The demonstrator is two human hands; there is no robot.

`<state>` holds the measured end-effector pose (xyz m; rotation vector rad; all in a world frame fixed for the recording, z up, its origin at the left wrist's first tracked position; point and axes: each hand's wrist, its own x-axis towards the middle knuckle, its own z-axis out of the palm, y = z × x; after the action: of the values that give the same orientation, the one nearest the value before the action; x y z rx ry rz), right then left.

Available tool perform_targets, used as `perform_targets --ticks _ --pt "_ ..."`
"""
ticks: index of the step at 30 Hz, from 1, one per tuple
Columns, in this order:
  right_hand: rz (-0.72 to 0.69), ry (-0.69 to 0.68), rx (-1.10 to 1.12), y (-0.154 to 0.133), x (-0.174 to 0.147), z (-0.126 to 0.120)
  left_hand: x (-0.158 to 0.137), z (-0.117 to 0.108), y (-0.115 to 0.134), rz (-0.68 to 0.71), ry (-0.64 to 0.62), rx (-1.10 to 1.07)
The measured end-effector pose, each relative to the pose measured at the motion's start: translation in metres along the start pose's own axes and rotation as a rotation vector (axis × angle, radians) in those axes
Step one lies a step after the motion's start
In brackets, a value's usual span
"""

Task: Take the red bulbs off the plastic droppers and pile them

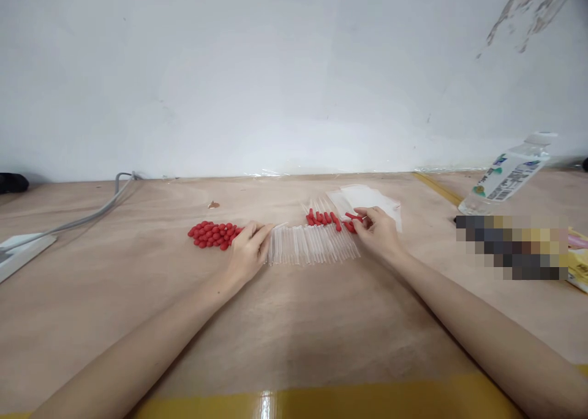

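My left hand (250, 249) is closed in a pinch on a thin clear tube (281, 225), which points to the right from its fingertips. Just left of that hand is a pile of red rubber bulbs (212, 234), partly hidden by the fingers. My right hand (380, 230) pinches a red rubber bulb (353, 217) between thumb and fingers. A row of clear tubes (312, 246) lies side by side between my hands. Behind it lie several red-bulbed droppers (324, 217), their clear stems pointing to the wall.
White sheets (367, 197) lie behind my right hand. To the right a clear bottle (509, 174) leans at a tilt, with a pixelated area in front of it. A grey cable (98, 214) runs to a white box (27, 253) at left. A wall (275, 88) closes off the back.
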<state>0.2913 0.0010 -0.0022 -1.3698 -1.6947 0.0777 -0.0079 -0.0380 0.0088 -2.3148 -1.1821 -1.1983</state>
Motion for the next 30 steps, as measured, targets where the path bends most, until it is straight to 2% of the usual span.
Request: perform_targets --ticks 3,7,18,23,27,30 --pt "0.014 -0.023 -0.078 -0.002 -0.002 0.001 0.001 0.011 0.002 0.067 0.000 0.007" --pt "-0.005 -0.050 -0.228 -0.005 -0.002 0.001 0.001 0.015 0.007 0.164 -0.077 0.059" --pt "-0.072 -0.077 -0.333 -0.006 -0.002 0.000 -0.005 0.006 0.014 0.198 -0.291 -0.034" --pt "-0.052 -0.114 -0.345 -0.013 0.003 0.000 -0.006 0.003 0.012 0.180 -0.204 -0.103" --pt "0.042 -0.243 -0.399 -0.023 0.022 0.004 -0.009 -0.002 0.007 0.158 -0.225 -0.131" --pt "0.216 -0.344 -0.496 -0.031 0.043 0.015 -0.011 -0.004 0.003 0.138 -0.234 -0.159"
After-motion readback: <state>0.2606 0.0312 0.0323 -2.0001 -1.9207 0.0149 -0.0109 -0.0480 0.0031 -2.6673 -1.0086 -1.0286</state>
